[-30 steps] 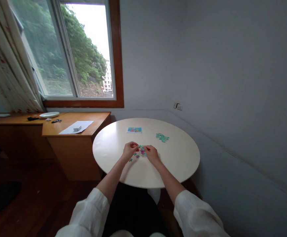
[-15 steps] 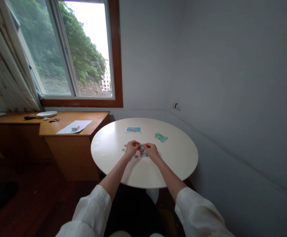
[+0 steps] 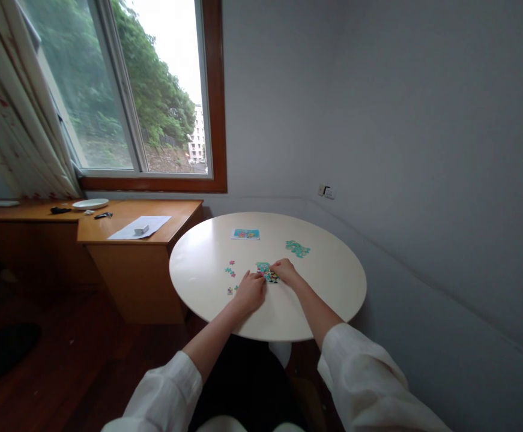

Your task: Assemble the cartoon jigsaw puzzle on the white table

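A partly joined jigsaw puzzle (image 3: 263, 266), teal with pink and dark patches, lies flat near the middle of the round table. My left hand (image 3: 251, 291) rests at its lower left edge, fingers laid forward and the tips touching it. From the right, my right hand (image 3: 287, 272) pinches the puzzle's edge between thumb and fingers; the fingertips cover part of it. Left of my left hand lie several loose puzzle pieces (image 3: 231, 272), pink and teal, with a paler piece (image 3: 230, 291) lower down.
Farther back on the white round table (image 3: 202, 264) lie a small picture card (image 3: 245, 234) and a heap of teal pieces (image 3: 298, 248). A wooden desk (image 3: 184, 214) on the left bears paper (image 3: 157, 223), a small box (image 3: 141, 230) and a white plate (image 3: 90, 204).
My left hand has come down from its pinch above the puzzle to the lower left edge. My right hand has shifted slightly right, and more of the puzzle shows. The view has turned a little.
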### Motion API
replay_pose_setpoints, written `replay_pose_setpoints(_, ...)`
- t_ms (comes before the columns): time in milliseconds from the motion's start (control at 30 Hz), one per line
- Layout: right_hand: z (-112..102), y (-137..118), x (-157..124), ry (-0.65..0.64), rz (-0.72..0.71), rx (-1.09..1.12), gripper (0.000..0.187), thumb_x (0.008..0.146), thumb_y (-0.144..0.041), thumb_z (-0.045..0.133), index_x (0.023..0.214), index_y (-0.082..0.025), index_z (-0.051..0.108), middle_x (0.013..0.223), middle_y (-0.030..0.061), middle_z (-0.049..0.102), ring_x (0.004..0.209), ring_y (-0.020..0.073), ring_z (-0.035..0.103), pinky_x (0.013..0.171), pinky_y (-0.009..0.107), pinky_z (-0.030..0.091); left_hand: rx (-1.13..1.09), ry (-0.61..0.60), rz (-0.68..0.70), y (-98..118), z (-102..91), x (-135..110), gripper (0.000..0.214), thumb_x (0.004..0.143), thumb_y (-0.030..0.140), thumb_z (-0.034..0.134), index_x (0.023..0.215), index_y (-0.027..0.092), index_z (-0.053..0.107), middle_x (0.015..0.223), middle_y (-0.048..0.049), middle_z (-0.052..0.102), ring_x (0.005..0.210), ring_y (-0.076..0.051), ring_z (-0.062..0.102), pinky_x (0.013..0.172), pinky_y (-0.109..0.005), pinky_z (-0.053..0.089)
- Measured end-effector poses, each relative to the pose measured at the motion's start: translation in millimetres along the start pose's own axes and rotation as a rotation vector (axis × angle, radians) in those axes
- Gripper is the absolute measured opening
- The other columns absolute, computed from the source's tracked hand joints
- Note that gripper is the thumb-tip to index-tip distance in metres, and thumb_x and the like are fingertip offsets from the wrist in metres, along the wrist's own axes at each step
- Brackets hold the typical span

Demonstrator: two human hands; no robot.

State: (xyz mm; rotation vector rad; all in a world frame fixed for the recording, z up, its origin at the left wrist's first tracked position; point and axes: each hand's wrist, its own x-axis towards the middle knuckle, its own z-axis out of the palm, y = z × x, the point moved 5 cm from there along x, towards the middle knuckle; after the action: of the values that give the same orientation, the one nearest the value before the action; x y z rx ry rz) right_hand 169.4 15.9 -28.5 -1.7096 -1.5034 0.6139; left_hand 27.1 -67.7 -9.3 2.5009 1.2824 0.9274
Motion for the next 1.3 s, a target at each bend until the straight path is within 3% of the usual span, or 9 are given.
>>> replay_pose_setpoints(200,4.0,4.9,2.5,-0.041,0.043,-0.073,0.012,0.057,-0.023,0.062,0.058,-0.012,0.066,0.049,0.0014,0.060,0.050,0.0096,0.052,0.047,0.018,0.032,0.233,-0.101,0.031,5.3,5.2,-3.6,0.030,0.077,0.011,0.040,0.101,0.015,0.057,0.105,-0.0081,0.061,0.106,-0.018,0.050,0.106,-0.041,0.019)
replay_pose_setpoints(667,0.8,4.2,2.8,-0.064,0.048,-0.143,0.015,0.057,-0.025,0.064,0.060,-0.010,0.065,0.049,0.0008,0.058,0.049,0.0086,0.050,0.045,0.018,0.030,0.226,-0.106,0.009,6.6,2.8,-3.9,0.031,0.076,0.009,0.040,0.101,0.015,0.056,0.107,-0.0082,0.060,0.107,-0.018,0.049,0.106,-0.042,0.019)
replay_pose_setpoints(1300,-4.5,-3.8,-2.7,-0.030,0.095,-0.305,0.017,0.053,-0.028,0.072,0.059,-0.014,0.063,0.061,0.0048,0.065,0.057,0.0119,0.056,0.046,0.017,0.034,0.224,-0.089,0.006,8.4,2.6,-4.3,0.030,0.077,0.010,0.039,0.100,0.015,0.058,0.105,-0.0082,0.061,0.105,-0.017,0.051,0.107,-0.041,0.018)
